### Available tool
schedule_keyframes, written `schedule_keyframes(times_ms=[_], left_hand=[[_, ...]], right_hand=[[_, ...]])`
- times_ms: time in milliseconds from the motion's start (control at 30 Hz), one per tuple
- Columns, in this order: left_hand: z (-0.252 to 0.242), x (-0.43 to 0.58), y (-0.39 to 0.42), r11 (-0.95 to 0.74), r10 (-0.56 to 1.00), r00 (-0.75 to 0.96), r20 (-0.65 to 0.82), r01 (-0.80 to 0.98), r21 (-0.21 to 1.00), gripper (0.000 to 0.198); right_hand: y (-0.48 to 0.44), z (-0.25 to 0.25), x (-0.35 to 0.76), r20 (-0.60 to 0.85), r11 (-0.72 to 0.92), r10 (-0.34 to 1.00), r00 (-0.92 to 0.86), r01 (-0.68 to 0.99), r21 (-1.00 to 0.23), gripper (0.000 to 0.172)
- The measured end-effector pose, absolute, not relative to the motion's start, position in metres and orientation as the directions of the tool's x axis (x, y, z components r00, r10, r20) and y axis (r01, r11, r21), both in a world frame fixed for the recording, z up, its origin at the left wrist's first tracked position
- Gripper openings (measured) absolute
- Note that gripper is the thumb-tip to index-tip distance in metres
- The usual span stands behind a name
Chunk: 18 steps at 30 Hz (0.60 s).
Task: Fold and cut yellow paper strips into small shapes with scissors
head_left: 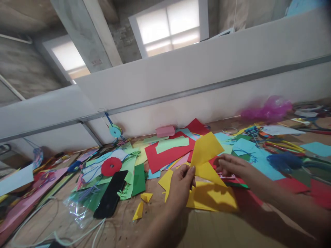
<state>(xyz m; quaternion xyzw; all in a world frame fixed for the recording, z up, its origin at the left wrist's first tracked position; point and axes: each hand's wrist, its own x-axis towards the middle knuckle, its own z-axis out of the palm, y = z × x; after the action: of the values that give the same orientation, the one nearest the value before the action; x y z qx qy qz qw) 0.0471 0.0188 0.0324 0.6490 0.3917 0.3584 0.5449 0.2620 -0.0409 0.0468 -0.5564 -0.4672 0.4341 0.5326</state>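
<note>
My left hand (182,179) pinches a piece of yellow paper (207,148) between thumb and fingers and holds it up above the table. The paper has angular edges, with a pointed part reaching down to the right. To its right, my right hand (230,165) has its fingers curled together. A small pink item (229,176) shows just below those fingers; whether they grip it is unclear. Beneath both hands lies a larger yellow sheet (214,198). Small yellow scraps (139,210) rest on the table left of my left hand.
A black phone (111,194) lies left, beside a clear plastic bag (79,210) and a white cable (55,236). Red sheets (152,158), green paper (139,179) and a red disc (111,166) spread behind. Blue-handled scissors (287,162) lie right. A white partition (181,75) bounds the back.
</note>
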Motion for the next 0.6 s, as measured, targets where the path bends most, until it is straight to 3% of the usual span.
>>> schedule_keyframes(times_ms=[233,433,600], left_hand=[[0.030,0.058,-0.006,0.009,0.886,0.462,-0.049,0.090,0.996,0.043],[0.032,0.059,-0.005,0.023,0.867,0.496,-0.046,0.052,0.998,0.047],[0.031,0.056,-0.002,-0.038,0.856,0.517,-0.005,0.072,0.997,0.038]], right_hand=[[-0.055,0.035,0.227,-0.147,-0.134,0.989,0.019,-0.310,-0.941,0.034],[-0.055,0.039,0.236,-0.144,-0.108,0.985,0.095,-0.314,-0.943,0.027],[-0.055,0.043,0.234,-0.160,-0.122,0.982,0.104,-0.299,-0.946,0.024]])
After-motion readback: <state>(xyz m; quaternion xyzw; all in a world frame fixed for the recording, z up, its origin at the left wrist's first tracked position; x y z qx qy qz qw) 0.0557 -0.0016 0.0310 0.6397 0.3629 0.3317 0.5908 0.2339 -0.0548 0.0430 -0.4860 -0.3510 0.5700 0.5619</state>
